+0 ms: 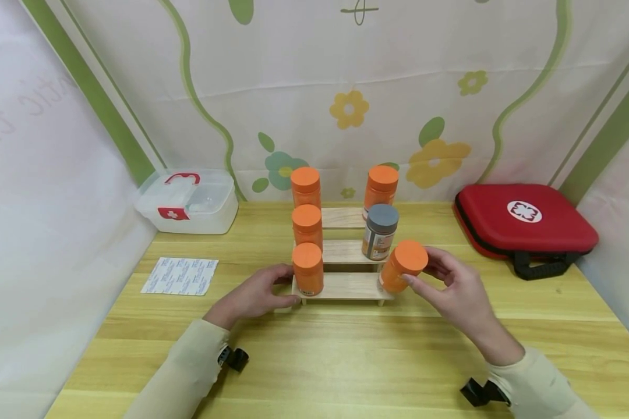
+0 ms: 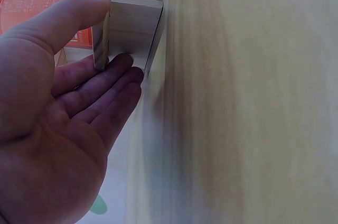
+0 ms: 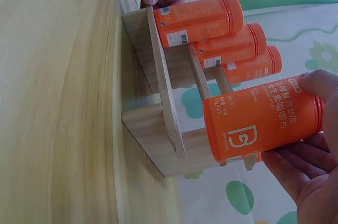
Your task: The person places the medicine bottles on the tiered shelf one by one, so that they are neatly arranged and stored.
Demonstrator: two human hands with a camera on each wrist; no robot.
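Observation:
A stepped wooden rack (image 1: 346, 285) stands mid-table. My right hand (image 1: 458, 288) grips an orange vitamin bottle (image 1: 403, 267) between thumb and fingers, tilted over the right end of the lowest step. Its printed label faces the camera in the right wrist view. At the rack's left end, my left hand (image 1: 259, 291) holds the lowest step's corner, thumb (image 2: 79, 15) on the plank edge and fingers along the side. Three orange bottles line the left side, one per step, the front bottle (image 1: 308, 270) beside my left hand. On the right stand a grey-lidded bottle (image 1: 380, 233) and behind it another orange bottle (image 1: 381, 186).
A clear plastic first-aid box (image 1: 194, 203) sits at the back left, with a white blue-printed blister pack (image 1: 180, 276) before it. A red first-aid case (image 1: 529, 221) lies at the back right. A flower-patterned cloth (image 1: 293, 75) hangs behind the table.

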